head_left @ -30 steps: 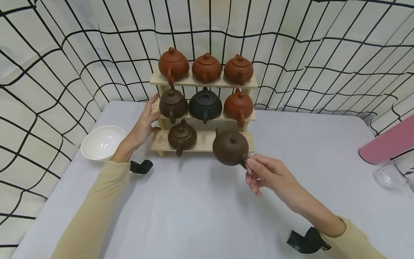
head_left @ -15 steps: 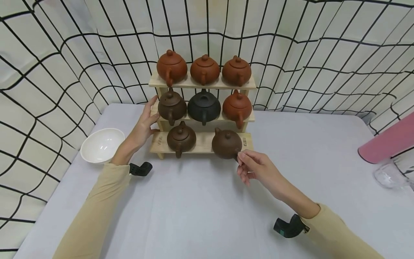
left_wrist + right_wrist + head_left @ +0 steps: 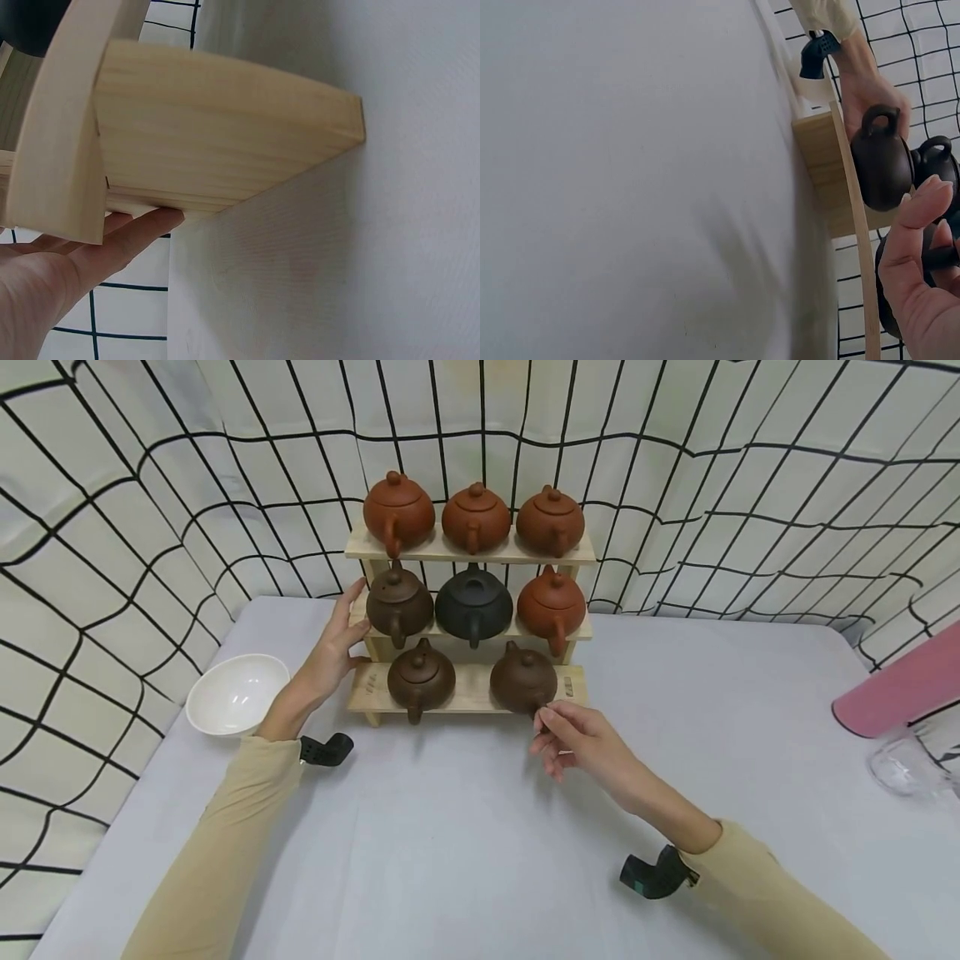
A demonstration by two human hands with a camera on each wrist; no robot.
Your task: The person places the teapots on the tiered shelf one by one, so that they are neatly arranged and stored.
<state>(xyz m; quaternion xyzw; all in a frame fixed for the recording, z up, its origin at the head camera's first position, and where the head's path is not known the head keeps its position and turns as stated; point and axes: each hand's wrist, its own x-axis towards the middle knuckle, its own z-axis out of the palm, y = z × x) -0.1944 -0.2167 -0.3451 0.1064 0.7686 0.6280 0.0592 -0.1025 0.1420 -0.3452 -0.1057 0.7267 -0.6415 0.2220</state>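
A wooden three-tier stand (image 3: pixel 477 687) bears several small clay teapots. In the head view my right hand (image 3: pixel 573 739) pinches the handle of a dark brown teapot (image 3: pixel 522 681) at the right of the bottom tier; it sits upright, its base seemingly on the board. The right wrist view shows my thumb and fingers (image 3: pixel 911 259) at that handle. At the stand's left side is my left hand (image 3: pixel 330 647), its fairly straight fingers touching the wood, as the left wrist view also shows on the side panel (image 3: pixel 217 112). Another brown teapot (image 3: pixel 422 680) stands at the bottom tier's left.
The middle tier holds a brown teapot (image 3: pixel 400 603), a black teapot (image 3: pixel 474 603) and a reddish teapot (image 3: pixel 552 604); reddish teapots (image 3: pixel 476 518) line the top. A white bowl (image 3: pixel 237 695) is at left. A pink cylinder (image 3: pixel 900 689) and a clear glass (image 3: pixel 909 767) stand right.
My right hand has moved left and inward with the brown teapot, from in front of the stand onto the bottom tier, and the teapot has turned. The left hand stays at the stand's side.
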